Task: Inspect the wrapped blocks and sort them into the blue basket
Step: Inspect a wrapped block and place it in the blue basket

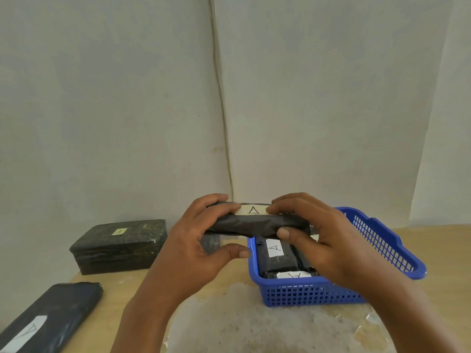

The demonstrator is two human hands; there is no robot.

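Held block: a long, flat block wrapped in dark grey plastic film point(254, 224) is hanging in the air just above the near-left corner of the blue basket, level and lengthwise across the view.
Left hand: the left hand point(201, 240) is gripping the block's left end, fingers curling over the top edge and the thumb reaching forward beneath it.
Right hand: the right hand point(318, 235) is clamping the right end, fingers pressing on the top beside the label and the thumb bracing the near face.
Blue basket: a blue perforated plastic basket point(382, 240) is sitting on the table with at least two labelled dark blocks point(276, 253) already lying inside.
Doing the step well: the label is facing up and reading clearly, so the check is probably finishing; I would be keeping the block level, carrying it right over the basket's left rim and lowering it onto the blocks inside, letting go only once it is resting flat.
Block's look: the film is lying creased and slightly glossy; a white paper label point(252, 210) on the top face is showing a hand-drawn triangle or letter A.
Left of the basket: a dark box-like wrapped block with a small yellow label point(119, 247) is standing well apart, and another dark wrapped block with a white label point(48, 317) is lying nearer the camera.
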